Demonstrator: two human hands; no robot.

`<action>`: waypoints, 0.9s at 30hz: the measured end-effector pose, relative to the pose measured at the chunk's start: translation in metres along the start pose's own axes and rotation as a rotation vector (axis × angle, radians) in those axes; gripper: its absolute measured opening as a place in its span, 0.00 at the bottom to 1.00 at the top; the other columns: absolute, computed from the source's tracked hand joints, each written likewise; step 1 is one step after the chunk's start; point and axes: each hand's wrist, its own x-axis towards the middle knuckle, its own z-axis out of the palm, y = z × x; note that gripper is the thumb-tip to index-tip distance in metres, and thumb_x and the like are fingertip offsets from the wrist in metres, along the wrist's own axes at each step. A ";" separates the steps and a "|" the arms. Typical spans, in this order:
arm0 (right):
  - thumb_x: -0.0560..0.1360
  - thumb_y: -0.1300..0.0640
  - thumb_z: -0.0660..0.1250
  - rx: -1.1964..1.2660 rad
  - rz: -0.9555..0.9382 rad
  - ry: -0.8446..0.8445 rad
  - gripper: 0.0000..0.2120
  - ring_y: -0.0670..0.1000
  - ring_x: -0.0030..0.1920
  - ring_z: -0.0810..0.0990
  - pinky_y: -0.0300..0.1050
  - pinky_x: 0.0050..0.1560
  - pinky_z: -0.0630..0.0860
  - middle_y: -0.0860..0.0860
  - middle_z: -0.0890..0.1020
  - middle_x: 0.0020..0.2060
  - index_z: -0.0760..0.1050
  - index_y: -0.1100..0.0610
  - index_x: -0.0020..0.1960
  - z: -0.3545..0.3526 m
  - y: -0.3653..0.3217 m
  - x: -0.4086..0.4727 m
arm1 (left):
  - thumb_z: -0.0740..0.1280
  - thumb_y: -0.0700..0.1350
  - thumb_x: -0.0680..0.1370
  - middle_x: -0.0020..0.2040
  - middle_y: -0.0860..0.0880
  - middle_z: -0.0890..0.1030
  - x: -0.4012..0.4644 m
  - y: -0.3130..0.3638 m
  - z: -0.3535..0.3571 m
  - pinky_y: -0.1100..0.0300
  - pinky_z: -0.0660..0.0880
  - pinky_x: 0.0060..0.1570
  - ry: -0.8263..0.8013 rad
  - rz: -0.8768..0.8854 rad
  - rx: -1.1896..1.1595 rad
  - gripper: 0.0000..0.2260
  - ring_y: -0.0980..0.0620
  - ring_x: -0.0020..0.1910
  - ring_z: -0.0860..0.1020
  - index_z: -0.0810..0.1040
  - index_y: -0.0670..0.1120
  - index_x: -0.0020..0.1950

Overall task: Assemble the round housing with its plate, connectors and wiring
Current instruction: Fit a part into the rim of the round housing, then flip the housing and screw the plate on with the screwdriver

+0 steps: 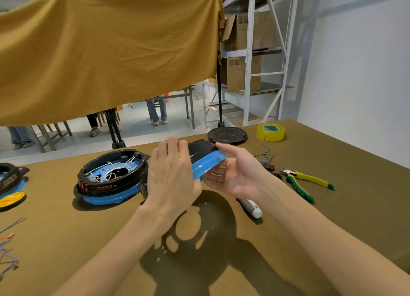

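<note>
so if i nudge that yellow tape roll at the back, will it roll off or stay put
The yellow tape roll lies flat on the cloth-covered table, so it would probably slide rather than roll. Being a hollow ring, it is likely light and shifts easily.

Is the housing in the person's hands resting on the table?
No. Both hands hold the round housing tilted in the air, its shadow on the table below.

Mustard cloth hung overhead, metal shelving with cartons, white wall, grey floor
</note>
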 end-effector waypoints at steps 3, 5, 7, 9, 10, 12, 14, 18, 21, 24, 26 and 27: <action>0.77 0.45 0.71 -0.101 -0.154 -0.047 0.22 0.56 0.57 0.85 0.53 0.60 0.80 0.57 0.86 0.56 0.82 0.61 0.61 -0.001 -0.008 -0.004 | 0.72 0.45 0.71 0.51 0.46 0.70 0.013 -0.013 -0.012 0.56 0.67 0.50 0.053 -0.078 -0.132 0.17 0.48 0.49 0.68 0.73 0.43 0.56; 0.79 0.47 0.70 -0.288 -0.357 0.054 0.16 0.53 0.49 0.86 0.48 0.52 0.83 0.56 0.87 0.51 0.83 0.60 0.57 -0.005 -0.011 -0.005 | 0.69 0.44 0.73 0.49 0.48 0.69 0.023 -0.026 -0.017 0.56 0.66 0.49 0.027 -0.188 -0.308 0.10 0.48 0.48 0.68 0.72 0.46 0.52; 0.79 0.52 0.71 -0.606 -0.630 0.277 0.07 0.49 0.44 0.85 0.42 0.45 0.81 0.52 0.87 0.46 0.83 0.56 0.52 -0.012 -0.010 -0.003 | 0.67 0.47 0.78 0.49 0.49 0.71 0.032 -0.043 -0.016 0.53 0.69 0.48 -0.057 -0.312 -0.478 0.06 0.47 0.47 0.70 0.74 0.47 0.50; 0.76 0.53 0.73 -0.897 -0.797 0.479 0.07 0.46 0.48 0.81 0.41 0.47 0.78 0.49 0.83 0.47 0.80 0.53 0.52 -0.024 -0.006 0.002 | 0.65 0.49 0.80 0.45 0.46 0.75 0.040 -0.059 -0.008 0.54 0.69 0.41 -0.173 -0.432 -0.664 0.10 0.45 0.41 0.73 0.74 0.43 0.44; 0.75 0.52 0.74 -1.036 -0.805 0.552 0.12 0.47 0.52 0.79 0.44 0.51 0.77 0.49 0.81 0.52 0.77 0.53 0.56 -0.030 -0.003 0.005 | 0.64 0.49 0.81 0.42 0.44 0.75 0.042 -0.065 -0.004 0.54 0.67 0.39 -0.223 -0.505 -0.766 0.12 0.45 0.39 0.72 0.73 0.42 0.42; 0.75 0.48 0.73 -1.253 -0.687 0.615 0.25 0.51 0.59 0.75 0.51 0.60 0.76 0.51 0.75 0.60 0.70 0.54 0.68 -0.044 0.002 0.012 | 0.65 0.48 0.82 0.41 0.42 0.75 0.040 -0.074 0.005 0.52 0.65 0.40 -0.299 -0.671 -0.944 0.13 0.45 0.39 0.72 0.72 0.41 0.42; 0.76 0.47 0.73 -1.258 -0.514 0.554 0.32 0.49 0.55 0.76 0.49 0.56 0.76 0.50 0.75 0.59 0.63 0.55 0.73 -0.053 0.008 0.015 | 0.65 0.48 0.82 0.46 0.42 0.81 0.031 -0.080 0.016 0.51 0.69 0.42 -0.368 -0.809 -1.050 0.12 0.42 0.43 0.79 0.77 0.39 0.47; 0.78 0.54 0.71 -1.258 -0.390 0.419 0.17 0.46 0.48 0.80 0.42 0.43 0.78 0.47 0.80 0.50 0.72 0.53 0.64 -0.059 0.020 0.021 | 0.63 0.50 0.84 0.52 0.42 0.85 0.008 -0.089 0.037 0.50 0.73 0.43 -0.501 -0.880 -1.087 0.11 0.42 0.47 0.82 0.81 0.44 0.54; 0.78 0.58 0.71 -1.338 -0.380 0.388 0.09 0.50 0.49 0.81 0.44 0.43 0.79 0.48 0.81 0.48 0.75 0.52 0.57 -0.055 0.028 0.024 | 0.62 0.51 0.85 0.55 0.40 0.84 -0.006 -0.093 0.052 0.46 0.76 0.52 -0.558 -0.931 -1.081 0.14 0.39 0.53 0.82 0.79 0.43 0.62; 0.77 0.61 0.71 -1.309 -0.361 0.374 0.15 0.51 0.49 0.82 0.39 0.38 0.77 0.50 0.81 0.48 0.77 0.55 0.63 -0.052 0.031 0.029 | 0.61 0.50 0.85 0.57 0.39 0.83 -0.016 -0.097 0.062 0.42 0.77 0.60 -0.606 -0.966 -1.071 0.14 0.37 0.56 0.81 0.76 0.43 0.65; 0.77 0.62 0.72 -1.304 -0.330 0.376 0.17 0.49 0.47 0.82 0.38 0.35 0.77 0.51 0.81 0.49 0.77 0.56 0.65 -0.051 0.030 0.035 | 0.62 0.49 0.85 0.57 0.38 0.83 -0.021 -0.102 0.066 0.42 0.77 0.61 -0.649 -1.001 -1.088 0.12 0.37 0.57 0.82 0.75 0.44 0.64; 0.76 0.62 0.72 -1.315 -0.316 0.376 0.17 0.47 0.45 0.82 0.38 0.34 0.77 0.50 0.82 0.48 0.77 0.56 0.65 -0.051 0.029 0.038 | 0.63 0.49 0.84 0.56 0.38 0.84 -0.024 -0.104 0.068 0.43 0.78 0.61 -0.675 -1.029 -1.098 0.11 0.37 0.57 0.83 0.76 0.44 0.62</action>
